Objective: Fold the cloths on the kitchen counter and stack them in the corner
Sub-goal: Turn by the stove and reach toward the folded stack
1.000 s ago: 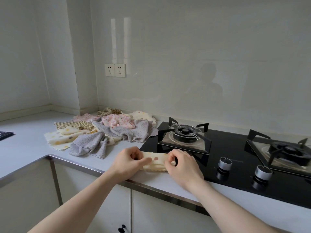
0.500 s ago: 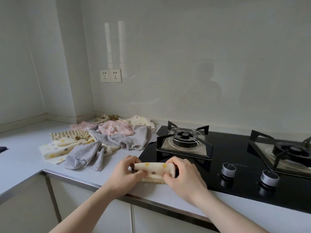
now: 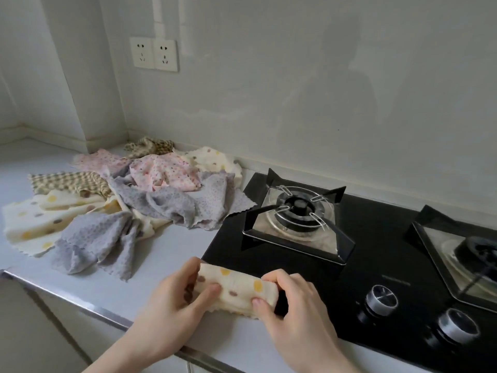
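Fingers first: both hands are curled round one small folded cream cloth with yellow and brown dots (image 3: 236,290), the left hand (image 3: 176,300) pinching its left end with thumb on top, the right hand (image 3: 293,305) pinching its right end between thumb and fingertips. The bundle sits at the front of the counter, partly over the near-left corner of the black glass gas hob (image 3: 376,265).

Working down in size from that hob: the pale grey kitchen counter (image 3: 188,243) runs off to its left and bends round at the wall corner. Left of the hob lies the loose heap of unfolded cloths (image 3: 129,197), with grey, pink, checked tan and cream dotted pieces overlapping, one grey corner touching the hob's left edge. On the hob's left side stands the black square pan support with its burner (image 3: 295,214); a second burner sits at the hob's right edge. Along the hob's front are two round silver knobs (image 3: 380,300), just right of the right hand. Above the heap, a white double wall socket (image 3: 154,53).

Judging by the compact shape, this cloth is on its last fold. To finish well, she would want the edges lined up square, the crease pressed flat against the counter rather than the glass, and both ends held until the bundle is set down in the corner left of the hob, so it does not spring open. No stack shows there yet; most of the job seems ahead.
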The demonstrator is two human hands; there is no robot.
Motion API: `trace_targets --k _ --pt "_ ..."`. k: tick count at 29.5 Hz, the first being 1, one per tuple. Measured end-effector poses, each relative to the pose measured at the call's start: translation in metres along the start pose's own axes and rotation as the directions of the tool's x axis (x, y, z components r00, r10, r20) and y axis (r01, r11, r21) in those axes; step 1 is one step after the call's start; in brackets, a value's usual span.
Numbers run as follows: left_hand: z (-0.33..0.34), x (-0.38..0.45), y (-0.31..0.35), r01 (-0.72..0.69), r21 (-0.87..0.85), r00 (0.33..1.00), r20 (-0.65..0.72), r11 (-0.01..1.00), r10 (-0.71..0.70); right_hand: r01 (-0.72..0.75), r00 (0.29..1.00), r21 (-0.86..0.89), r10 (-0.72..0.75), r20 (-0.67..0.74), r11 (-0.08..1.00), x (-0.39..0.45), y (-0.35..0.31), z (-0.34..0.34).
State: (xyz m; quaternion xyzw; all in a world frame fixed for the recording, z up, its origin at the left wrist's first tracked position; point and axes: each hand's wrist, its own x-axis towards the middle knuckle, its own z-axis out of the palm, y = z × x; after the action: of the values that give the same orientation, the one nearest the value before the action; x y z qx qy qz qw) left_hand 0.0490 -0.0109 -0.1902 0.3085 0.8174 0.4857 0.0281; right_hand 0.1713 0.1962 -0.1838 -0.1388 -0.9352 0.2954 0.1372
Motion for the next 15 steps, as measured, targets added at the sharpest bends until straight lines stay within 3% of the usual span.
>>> trace_targets --k 3,6,10,13,15 --pt "-0.004 0.003 0.012 0.094 -0.052 0.994 0.064 0.994 -0.091 -0.062 0.994 -0.003 0.062 0.093 0.998 0.003 -0.003 -0.003" --pt "-0.006 0.008 0.030 0.274 -0.080 0.954 0.144 0.958 -0.261 -0.195 0.951 0.053 0.176 0.256 0.979 0.012 -0.018 -0.025" --pt "-0.021 -0.001 0.060 0.551 -0.040 0.799 0.311 0.833 -0.514 -0.369 0.817 0.022 0.313 0.485 0.929 0.023 -0.058 -0.083" --pt "-0.039 -0.026 0.104 0.601 -0.067 0.757 0.366 0.796 -0.541 -0.361 0.736 -0.031 0.304 0.605 0.932 0.008 -0.095 -0.139" --pt "-0.051 -0.038 0.137 0.593 -0.135 0.775 0.362 0.794 -0.517 -0.366 0.751 -0.014 0.304 0.586 0.930 -0.006 -0.110 -0.176"
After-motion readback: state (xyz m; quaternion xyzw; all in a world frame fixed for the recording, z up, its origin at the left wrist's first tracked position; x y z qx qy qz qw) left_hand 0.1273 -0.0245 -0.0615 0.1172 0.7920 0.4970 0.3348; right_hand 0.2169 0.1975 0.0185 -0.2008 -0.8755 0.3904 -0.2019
